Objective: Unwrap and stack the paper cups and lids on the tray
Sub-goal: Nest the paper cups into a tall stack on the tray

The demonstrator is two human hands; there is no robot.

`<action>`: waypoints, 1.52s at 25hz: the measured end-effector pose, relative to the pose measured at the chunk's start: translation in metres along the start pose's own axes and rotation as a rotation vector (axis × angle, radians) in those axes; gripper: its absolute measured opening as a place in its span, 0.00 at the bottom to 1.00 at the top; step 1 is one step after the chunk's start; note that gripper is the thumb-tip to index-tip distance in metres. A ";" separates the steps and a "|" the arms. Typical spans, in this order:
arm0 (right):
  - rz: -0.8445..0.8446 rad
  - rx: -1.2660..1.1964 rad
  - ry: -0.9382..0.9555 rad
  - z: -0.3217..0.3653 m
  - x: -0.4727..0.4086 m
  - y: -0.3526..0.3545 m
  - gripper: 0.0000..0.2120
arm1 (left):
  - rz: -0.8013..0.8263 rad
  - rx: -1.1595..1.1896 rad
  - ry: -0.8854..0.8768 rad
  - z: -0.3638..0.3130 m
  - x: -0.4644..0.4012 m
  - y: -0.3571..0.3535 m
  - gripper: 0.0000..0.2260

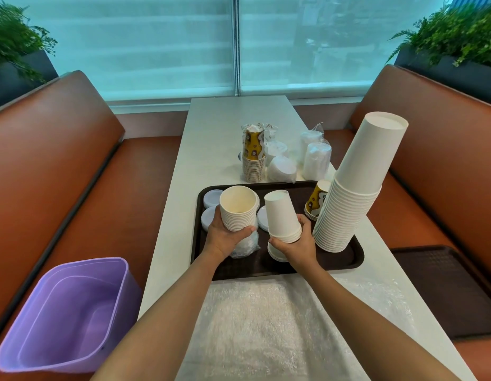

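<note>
Three cup stacks and lids fill tray.

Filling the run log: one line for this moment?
left hand: holds open-up cup stack | right hand: holds inverted cup stack | over tray

Soft window daylight, wide-angle edge distortion

- looking like a cafe or diner booth
- showing orange padded benches flanking a narrow white table
- sitting by a big blinded window, planters behind
</note>
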State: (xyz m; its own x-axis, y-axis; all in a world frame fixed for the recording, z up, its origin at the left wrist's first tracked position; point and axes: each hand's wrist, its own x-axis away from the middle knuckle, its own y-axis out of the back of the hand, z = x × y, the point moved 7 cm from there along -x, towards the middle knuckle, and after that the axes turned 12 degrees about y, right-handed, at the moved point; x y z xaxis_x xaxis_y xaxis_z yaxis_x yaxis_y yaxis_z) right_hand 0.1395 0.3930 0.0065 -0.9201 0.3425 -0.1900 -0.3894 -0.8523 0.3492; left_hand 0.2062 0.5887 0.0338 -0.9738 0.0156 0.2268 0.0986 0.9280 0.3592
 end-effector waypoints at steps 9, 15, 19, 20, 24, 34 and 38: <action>0.236 0.371 -0.155 -0.035 0.005 -0.006 0.45 | 0.002 0.023 0.003 -0.001 0.003 0.001 0.40; -0.161 0.293 0.544 0.082 0.009 0.010 0.37 | 0.004 0.051 0.008 0.000 0.003 0.001 0.39; 0.477 0.467 0.622 0.160 -0.021 -0.032 0.32 | 0.006 0.086 -0.035 -0.007 0.007 0.000 0.34; 0.641 0.581 0.544 0.164 -0.029 -0.045 0.36 | -0.003 0.055 -0.039 -0.008 0.008 0.000 0.35; 0.926 0.899 0.412 0.182 -0.048 -0.071 0.40 | -0.008 -0.019 0.020 -0.004 0.006 0.001 0.39; 0.970 0.950 0.444 0.207 -0.058 -0.064 0.36 | 0.008 -0.032 0.027 -0.004 0.005 0.001 0.41; 0.993 0.962 0.453 0.200 -0.051 -0.066 0.38 | 0.002 -0.052 0.029 -0.004 0.005 0.001 0.42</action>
State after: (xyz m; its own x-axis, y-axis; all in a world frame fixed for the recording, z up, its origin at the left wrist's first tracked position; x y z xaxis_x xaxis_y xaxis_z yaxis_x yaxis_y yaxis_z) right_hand 0.2037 0.5104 0.1767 -0.8006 -0.5256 0.2877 0.3423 -0.0071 0.9396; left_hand 0.2026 0.5886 0.0392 -0.9674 0.0064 0.2531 0.1120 0.9073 0.4054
